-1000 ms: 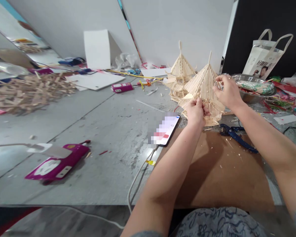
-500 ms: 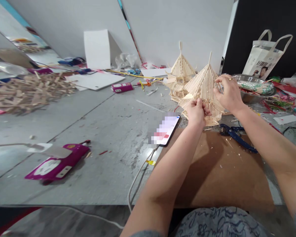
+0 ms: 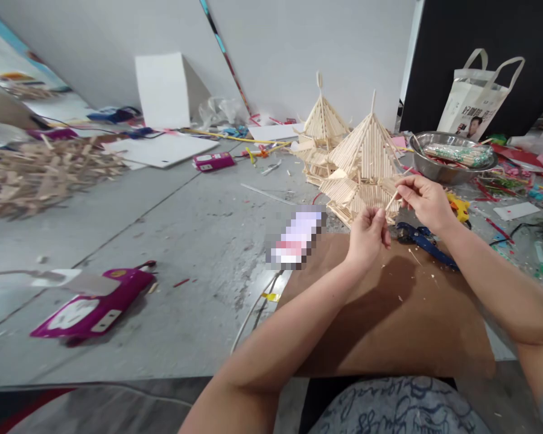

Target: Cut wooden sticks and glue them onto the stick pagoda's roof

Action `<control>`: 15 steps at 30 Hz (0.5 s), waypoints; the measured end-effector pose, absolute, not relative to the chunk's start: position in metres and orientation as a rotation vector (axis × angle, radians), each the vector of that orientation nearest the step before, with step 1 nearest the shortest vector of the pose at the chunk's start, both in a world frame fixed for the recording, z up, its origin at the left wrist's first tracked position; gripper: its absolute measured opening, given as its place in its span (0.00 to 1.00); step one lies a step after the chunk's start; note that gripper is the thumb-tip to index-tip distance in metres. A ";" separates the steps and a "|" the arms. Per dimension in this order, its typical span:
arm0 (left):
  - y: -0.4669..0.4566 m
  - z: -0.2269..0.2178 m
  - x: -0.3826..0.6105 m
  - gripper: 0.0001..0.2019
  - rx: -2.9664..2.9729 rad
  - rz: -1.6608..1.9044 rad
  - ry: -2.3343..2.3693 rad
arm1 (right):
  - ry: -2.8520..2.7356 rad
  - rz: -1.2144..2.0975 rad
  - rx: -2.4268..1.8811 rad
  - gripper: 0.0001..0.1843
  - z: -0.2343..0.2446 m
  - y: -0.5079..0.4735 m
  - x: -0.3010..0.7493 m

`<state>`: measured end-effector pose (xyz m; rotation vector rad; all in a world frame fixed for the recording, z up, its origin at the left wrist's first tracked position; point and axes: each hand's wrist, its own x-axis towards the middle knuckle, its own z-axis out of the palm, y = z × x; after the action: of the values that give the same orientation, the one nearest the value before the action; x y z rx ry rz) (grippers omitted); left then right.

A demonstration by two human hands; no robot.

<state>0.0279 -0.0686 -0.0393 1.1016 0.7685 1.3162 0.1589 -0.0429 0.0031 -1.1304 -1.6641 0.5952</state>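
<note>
Between my hands is a short thin wooden stick (image 3: 392, 201). My right hand (image 3: 426, 202) pinches its upper end, and the closed fingertips of my left hand (image 3: 367, 236) are at its lower end. Just behind them stands a model pavilion (image 3: 366, 147) built of pale wooden sticks, with a pointed roof and a lower tier; my hands partly hide its lower right side. A second stick-built pavilion (image 3: 323, 123) rises behind it to the left. Under my right hand lie blue-handled pliers (image 3: 428, 245), partly covered at the head.
A brown board (image 3: 389, 313) lies below my forearms. A phone (image 3: 297, 236) with a cable is left of it. A magenta power strip (image 3: 95, 307) sits farther left, near a pile of wood pieces (image 3: 49, 172). A metal bowl (image 3: 452, 173) and paper bag (image 3: 475, 102) stand at right.
My right hand has come down from beside the roof towards my left hand, which has moved slightly lower. The stick now shows between them. The camera view has shifted a little.
</note>
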 end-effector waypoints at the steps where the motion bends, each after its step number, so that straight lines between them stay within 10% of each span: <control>1: -0.071 -0.041 0.027 0.12 1.134 1.293 0.783 | -1.647 0.620 -1.146 0.11 -0.001 -0.046 0.162; 10: -0.081 -0.055 0.020 0.05 1.748 1.035 1.000 | -1.706 0.634 -1.370 0.12 -0.043 -0.092 0.177; 15: -0.075 -0.070 0.015 0.09 1.481 0.899 1.037 | -1.942 0.095 -1.948 0.15 -0.052 -0.100 0.212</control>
<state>0.0150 -0.0752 -0.0705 1.4805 1.0365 0.8988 0.2123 -0.1003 -0.0525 -1.9481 -1.9422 0.0947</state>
